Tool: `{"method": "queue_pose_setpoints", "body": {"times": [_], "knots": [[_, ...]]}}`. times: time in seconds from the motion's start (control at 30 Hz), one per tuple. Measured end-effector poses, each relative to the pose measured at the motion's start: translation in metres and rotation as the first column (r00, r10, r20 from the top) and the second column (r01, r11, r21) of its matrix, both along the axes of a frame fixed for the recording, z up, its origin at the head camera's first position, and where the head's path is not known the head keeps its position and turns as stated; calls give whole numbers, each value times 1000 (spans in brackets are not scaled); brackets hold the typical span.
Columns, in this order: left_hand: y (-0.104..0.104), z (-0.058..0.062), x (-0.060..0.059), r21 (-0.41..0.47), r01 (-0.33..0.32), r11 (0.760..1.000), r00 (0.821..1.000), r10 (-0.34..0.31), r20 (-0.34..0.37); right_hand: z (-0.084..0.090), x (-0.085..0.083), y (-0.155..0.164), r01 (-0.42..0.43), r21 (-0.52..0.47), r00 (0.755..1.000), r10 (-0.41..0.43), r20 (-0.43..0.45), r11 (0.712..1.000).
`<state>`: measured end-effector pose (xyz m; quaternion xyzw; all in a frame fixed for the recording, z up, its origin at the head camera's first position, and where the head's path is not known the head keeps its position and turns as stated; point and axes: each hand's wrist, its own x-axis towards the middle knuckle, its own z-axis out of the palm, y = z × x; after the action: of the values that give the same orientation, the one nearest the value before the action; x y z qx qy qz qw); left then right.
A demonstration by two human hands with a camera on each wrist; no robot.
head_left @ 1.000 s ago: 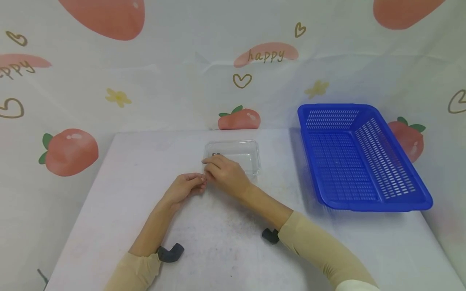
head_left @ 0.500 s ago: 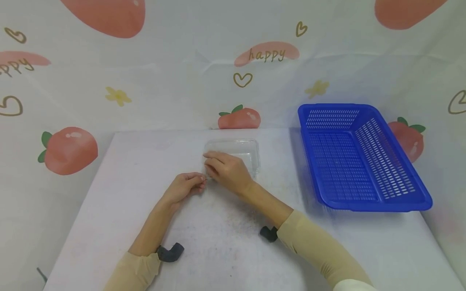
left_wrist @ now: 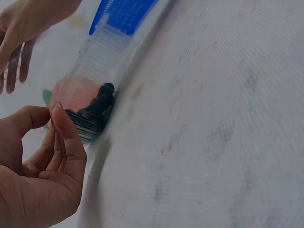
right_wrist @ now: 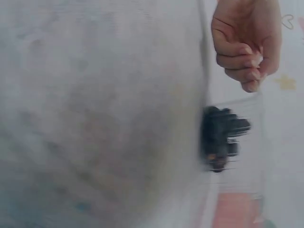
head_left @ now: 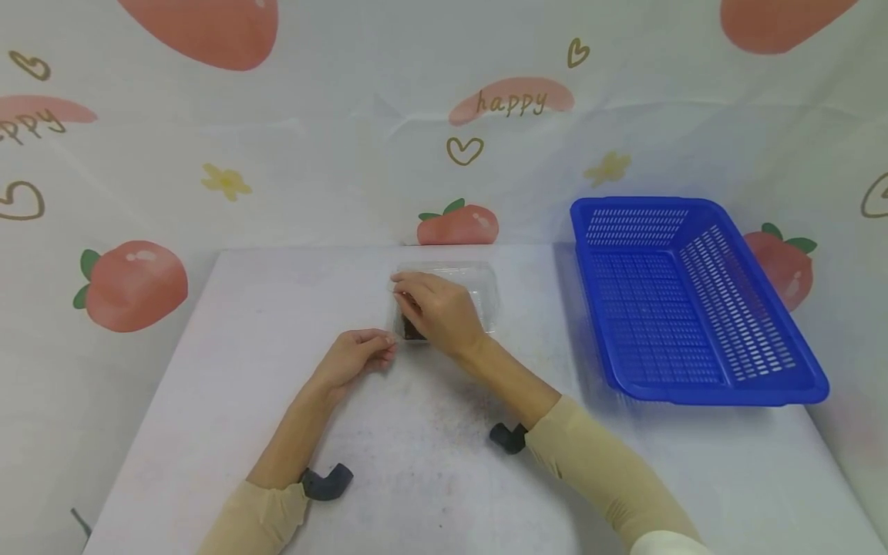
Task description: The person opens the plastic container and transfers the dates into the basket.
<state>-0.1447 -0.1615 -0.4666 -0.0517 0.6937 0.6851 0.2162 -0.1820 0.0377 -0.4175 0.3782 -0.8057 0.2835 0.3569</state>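
A clear plastic box stands towards the back of the table, with dark rounded lumps piled in its left end. My left hand is at the box's front left corner; thumb and forefinger pinch its thin clear edge, as the left wrist view shows. Above the left part of the box is my right hand, fingers pointing left and loosely extended, partly hiding the lumps. In the left wrist view the right hand's fingers hang apart from the box. The right wrist view shows the left hand and the lumps, not the right hand.
A large blue plastic basket rests at the right of the white-covered table. Behind stands a white curtain printed with strawberries. Dark curved pieces stick out at both wrists.
My right hand has moved up and away, towards the back of the box, uncovering dark lumps near the box's front. My left hand has stayed at the corner.
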Motion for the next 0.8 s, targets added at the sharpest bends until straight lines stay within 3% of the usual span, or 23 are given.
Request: {"method": "queue_pose_setpoints", "body": {"times": [0.27,0.5,0.8], "knots": [[4,0,0,-13,8,1000,1000,-8,-6,20,-12,6,78,9,994,-77,-73,997],[5,3,-1,-15,0,1000,1000,0,-4,23,-17,15,134,46,983,-127,-132,990],[5,2,-1,-41,-7,999,1000,7,21,27,-25,33,190,51,975,-183,-130,980]]}}
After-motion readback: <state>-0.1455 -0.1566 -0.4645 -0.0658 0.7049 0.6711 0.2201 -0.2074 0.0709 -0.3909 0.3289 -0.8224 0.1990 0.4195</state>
